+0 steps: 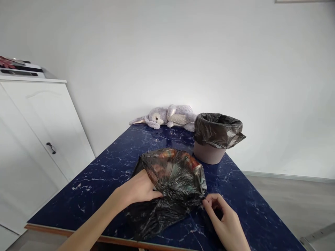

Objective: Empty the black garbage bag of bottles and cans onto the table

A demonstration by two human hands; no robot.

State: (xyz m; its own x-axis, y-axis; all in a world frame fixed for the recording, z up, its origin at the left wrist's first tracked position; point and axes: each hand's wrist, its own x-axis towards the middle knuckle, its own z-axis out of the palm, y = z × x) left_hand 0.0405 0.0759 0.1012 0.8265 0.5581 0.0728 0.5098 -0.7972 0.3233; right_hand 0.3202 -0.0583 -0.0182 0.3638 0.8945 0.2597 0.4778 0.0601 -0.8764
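Bag [174,174] of thin black plastic, bulging with reddish-orange contents dimly seen through the film, is shown lying on the dark blue marbled counter [104,167], directly ahead of both hands and between them. Its full end is turned toward the far side and its crumpled loose end is trailed back toward the near edge, so its long axis is laid roughly front to back. The left hand [140,191] is pressed against the bag's left flank, fingers curled shut into a gathered fold. The right hand [222,218] is set lower and to the right, thumb and fingertips pinched on a corner of film. A lined bin [209,155] is seen beyond the bag to the right, apart from it and nearer the right hand. A plush rabbit [167,116] is seen lying at the far edge.
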